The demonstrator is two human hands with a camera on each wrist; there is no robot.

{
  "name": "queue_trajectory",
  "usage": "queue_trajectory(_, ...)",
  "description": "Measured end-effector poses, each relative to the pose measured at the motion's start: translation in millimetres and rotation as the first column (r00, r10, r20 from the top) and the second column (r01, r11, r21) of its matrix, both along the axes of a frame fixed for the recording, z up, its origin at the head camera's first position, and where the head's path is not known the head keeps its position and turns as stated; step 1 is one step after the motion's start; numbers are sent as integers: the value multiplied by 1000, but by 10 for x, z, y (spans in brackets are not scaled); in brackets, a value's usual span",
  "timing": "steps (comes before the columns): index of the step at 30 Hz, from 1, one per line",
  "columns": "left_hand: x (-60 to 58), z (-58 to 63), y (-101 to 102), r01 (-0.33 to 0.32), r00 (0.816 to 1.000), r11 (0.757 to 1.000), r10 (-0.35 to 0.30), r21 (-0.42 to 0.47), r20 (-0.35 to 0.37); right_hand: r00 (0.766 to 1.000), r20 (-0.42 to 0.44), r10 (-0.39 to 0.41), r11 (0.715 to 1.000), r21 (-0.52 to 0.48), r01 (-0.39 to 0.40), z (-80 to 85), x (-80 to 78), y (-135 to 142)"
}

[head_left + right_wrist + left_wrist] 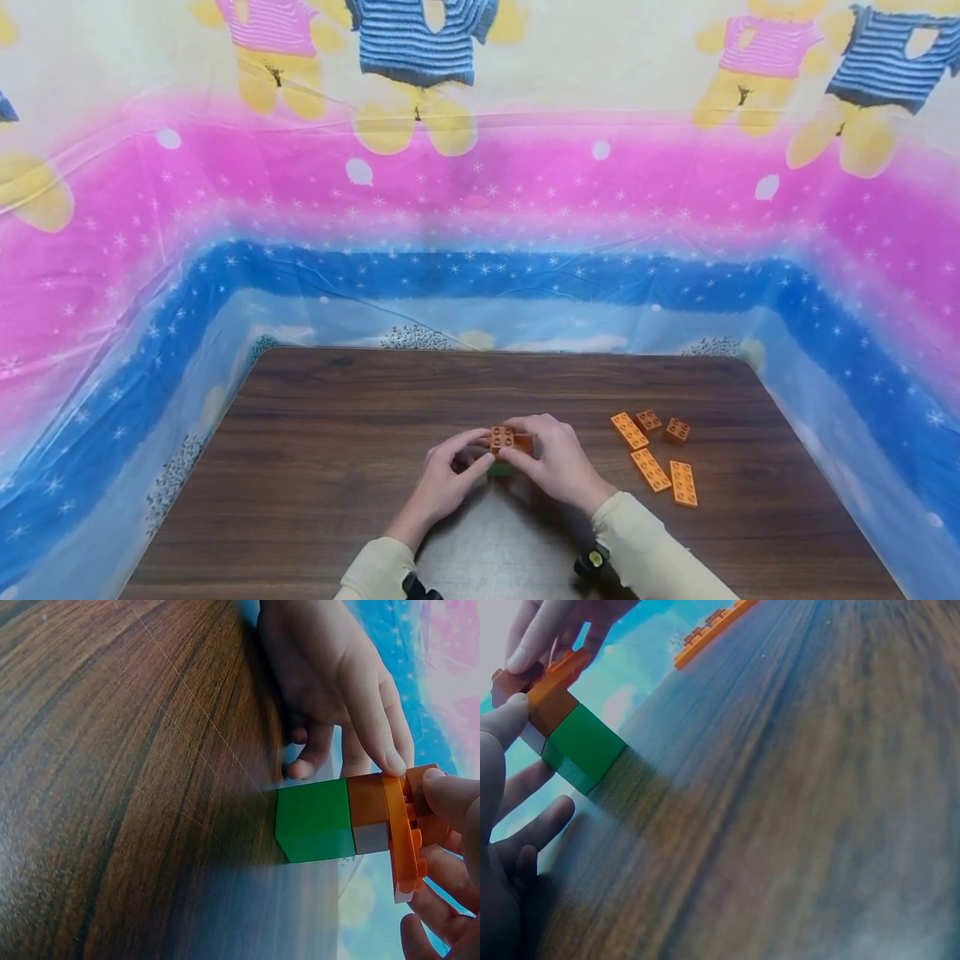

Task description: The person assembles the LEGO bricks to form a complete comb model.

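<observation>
Between both hands a small tower of toy building bricks stands on the table. Its base is a green block (313,821). On that sit a brown brick (366,793) and a grey piece (372,838), topped by an orange plate (402,840) with studs that juts out to one side. A second brown brick (502,435) is uppermost, and my right hand (558,461) pinches it between thumb and fingers. From the other side my left hand (437,481) grips the tower near the plate with thumb and forefinger, its lower fingers loosely bent.
On the right of the dark wooden table (315,467) lie loose orange plates (650,470) and two small brown bricks, one (648,419) beside the other (678,430). A printed cloth (480,275) hangs around the table's back and sides.
</observation>
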State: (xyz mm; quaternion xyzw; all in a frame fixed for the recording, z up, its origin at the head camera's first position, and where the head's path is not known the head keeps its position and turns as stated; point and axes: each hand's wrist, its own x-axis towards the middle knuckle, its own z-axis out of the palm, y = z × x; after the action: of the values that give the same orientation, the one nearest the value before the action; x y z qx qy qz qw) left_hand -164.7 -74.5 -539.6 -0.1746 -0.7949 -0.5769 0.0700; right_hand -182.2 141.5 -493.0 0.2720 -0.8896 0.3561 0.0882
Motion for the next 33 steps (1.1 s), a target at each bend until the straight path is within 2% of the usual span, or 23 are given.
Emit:
queue_trajectory(3, 76, 148, 8, 0, 1000, 1000, 0, 11, -3, 1000, -1, 7, 1000, 2, -7, 2, -1, 3)
queue_trajectory(5, 103, 199, 6, 6, 1000, 1000, -5, 24, -12, 1000, 0, 11, 1000, 2, -11, 1, -3, 6)
queue_trajectory(17, 97, 206, 11, 3, 1000, 1000, -2, 26, -27, 999, -41, 24, 1000, 18, -24, -7, -31, 11)
queue_trajectory(21, 69, 148, 8, 4, 1000, 1000, -4, 15, -14, 998, -50, 34, 999, 27, -33, 2, -33, 12)
queue_trajectory(28, -51, -112, 2, -7, 1000, 1000, 7, -17, -2, 997, -61, 44, 998, 53, -41, 15, -51, 10)
queue_trajectory(33, -86, -153, -38, 24, 1000, 1000, -24, -15, 2, 996, -71, 52, 996, 71, -47, 19, -61, 11)
